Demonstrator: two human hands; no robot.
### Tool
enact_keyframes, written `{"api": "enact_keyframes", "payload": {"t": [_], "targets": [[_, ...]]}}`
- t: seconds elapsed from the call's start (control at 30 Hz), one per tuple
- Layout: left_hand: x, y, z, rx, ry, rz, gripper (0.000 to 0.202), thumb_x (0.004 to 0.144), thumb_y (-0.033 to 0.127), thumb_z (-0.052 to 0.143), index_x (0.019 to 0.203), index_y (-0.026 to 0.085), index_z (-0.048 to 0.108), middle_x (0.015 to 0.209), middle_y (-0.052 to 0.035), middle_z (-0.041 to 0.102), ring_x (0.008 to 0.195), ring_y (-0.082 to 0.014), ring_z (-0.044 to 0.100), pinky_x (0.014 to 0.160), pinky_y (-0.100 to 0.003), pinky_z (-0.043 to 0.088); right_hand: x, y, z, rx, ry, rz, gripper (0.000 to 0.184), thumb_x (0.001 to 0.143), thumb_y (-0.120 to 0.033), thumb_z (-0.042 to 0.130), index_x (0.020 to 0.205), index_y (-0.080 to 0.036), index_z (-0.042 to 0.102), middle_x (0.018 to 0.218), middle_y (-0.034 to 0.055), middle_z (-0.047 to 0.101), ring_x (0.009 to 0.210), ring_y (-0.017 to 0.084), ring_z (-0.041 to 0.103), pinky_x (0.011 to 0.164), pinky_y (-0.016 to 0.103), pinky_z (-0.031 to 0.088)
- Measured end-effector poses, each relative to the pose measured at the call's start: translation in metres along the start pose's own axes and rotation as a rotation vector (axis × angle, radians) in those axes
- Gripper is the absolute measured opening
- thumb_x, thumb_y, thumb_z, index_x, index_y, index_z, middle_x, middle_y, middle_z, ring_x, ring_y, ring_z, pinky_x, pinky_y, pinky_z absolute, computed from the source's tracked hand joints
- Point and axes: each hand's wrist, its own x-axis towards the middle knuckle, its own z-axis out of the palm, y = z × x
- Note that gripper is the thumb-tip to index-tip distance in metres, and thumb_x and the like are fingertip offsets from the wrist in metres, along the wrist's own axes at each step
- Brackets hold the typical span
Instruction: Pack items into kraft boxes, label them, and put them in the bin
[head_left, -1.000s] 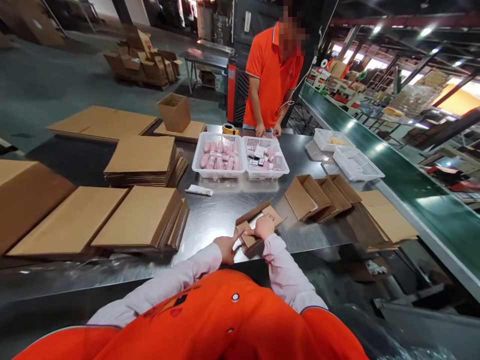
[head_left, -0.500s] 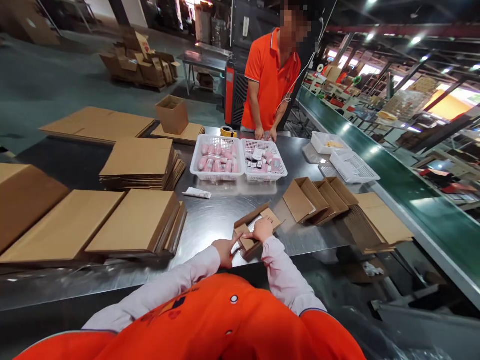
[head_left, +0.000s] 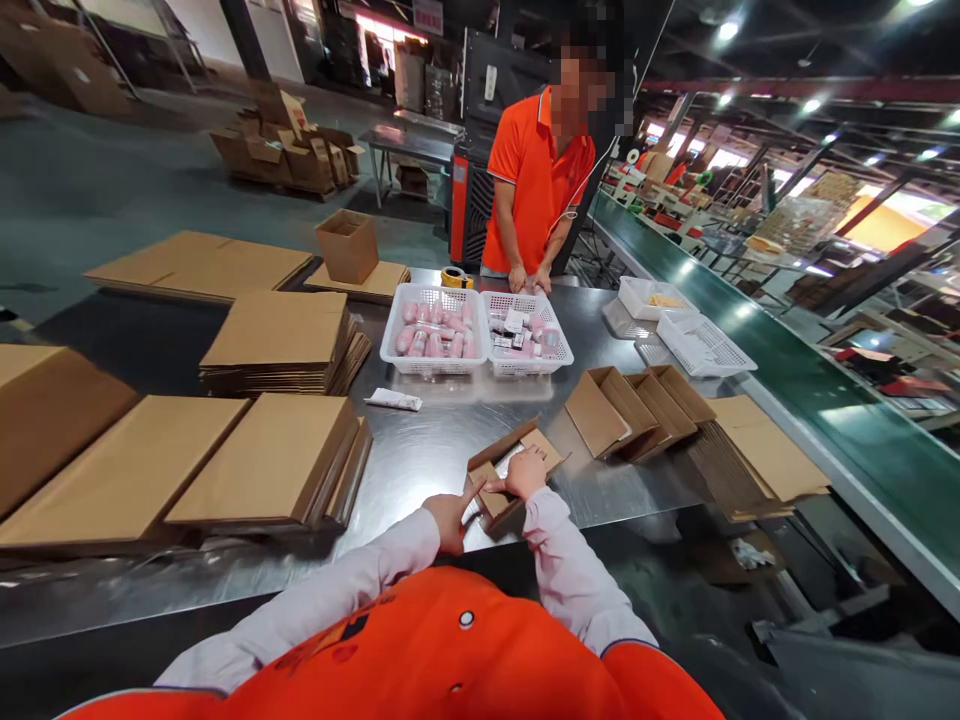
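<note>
A small open cardboard box [head_left: 501,462] lies on the steel table [head_left: 420,450] right in front of me. My left hand [head_left: 448,518] rests at the box's near left corner, index finger stretched toward a flap, other fingers curled. My right hand [head_left: 523,472] lies on top of the box, fingers bent and pressing on a flap. Something white shows inside the box between my hands.
Stacks of flat cardboard [head_left: 270,455] lie to the left. Folded small boxes [head_left: 637,405] and flat blanks [head_left: 757,455] sit to the right. Two white baskets [head_left: 431,335] of pink items stand further back, where a person in an orange shirt [head_left: 536,170] works. A green conveyor [head_left: 810,390] runs along the right.
Only the camera has tilted slightly; my hands stay on the small box, the left index finger now reaching a bit further toward the flap.
</note>
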Motion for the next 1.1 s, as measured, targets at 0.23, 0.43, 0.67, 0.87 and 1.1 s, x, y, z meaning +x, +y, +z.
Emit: {"api": "enact_keyframes", "payload": {"t": [0.23, 0.43, 0.67, 0.87, 1.1], "targets": [[-0.003, 0.001, -0.002, -0.03, -0.006, -0.004, 0.133, 0.066, 0.023, 0.077, 0.173, 0.024, -0.002, 0.122, -0.0138, 0.076, 0.123, -0.038, 0.069, 0.102, -0.044, 0.056, -0.002, 0.0, 0.0, -0.017, -0.008, -0.001, 0.114, 0.086, -0.076, 0.07, 0.15, 0.015, 0.048, 0.153, 0.0437, 0.042, 0.15, 0.045, 0.044, 0.123, 0.048, 0.036], [-0.017, 0.006, -0.013, 0.012, -0.008, 0.015, 0.127, 0.064, 0.024, 0.075, 0.173, 0.025, 0.01, 0.124, -0.0145, 0.075, 0.123, -0.0373, 0.069, 0.101, -0.043, 0.056, -0.002, -0.001, -0.006, -0.04, -0.058, -0.016, 0.11, 0.084, -0.076, 0.073, 0.149, 0.011, 0.052, 0.155, 0.0418, 0.04, 0.151, 0.046, 0.041, 0.121, 0.054, 0.037], [-0.049, -0.01, -0.056, 0.05, -0.007, -0.211, 0.114, 0.061, 0.029, 0.077, 0.166, 0.01, 0.037, 0.138, -0.0237, 0.067, 0.13, -0.0403, 0.064, 0.102, -0.041, 0.056, 0.009, -0.006, -0.008, -0.035, -0.085, 0.004, 0.105, 0.078, -0.074, 0.08, 0.147, 0.004, 0.059, 0.152, 0.0406, 0.046, 0.149, 0.047, 0.045, 0.116, 0.057, 0.042], [-0.033, -0.007, -0.075, 0.014, 0.056, -0.221, 0.129, 0.068, 0.026, 0.079, 0.174, 0.014, 0.005, 0.131, -0.02, 0.071, 0.126, -0.0371, 0.067, 0.101, -0.041, 0.056, 0.016, -0.006, 0.0, -0.046, -0.091, -0.009, 0.106, 0.078, -0.073, 0.08, 0.148, 0.004, 0.057, 0.153, 0.0404, 0.044, 0.151, 0.047, 0.041, 0.119, 0.058, 0.039], [-0.025, 0.011, -0.057, -0.079, 0.028, -0.181, 0.136, 0.066, 0.029, 0.081, 0.173, 0.021, -0.002, 0.129, -0.0168, 0.073, 0.122, -0.0353, 0.07, 0.098, -0.038, 0.056, 0.014, -0.008, 0.002, -0.045, -0.09, -0.02, 0.106, 0.081, -0.073, 0.078, 0.15, 0.005, 0.054, 0.154, 0.039, 0.044, 0.152, 0.047, 0.038, 0.12, 0.059, 0.037]]}}
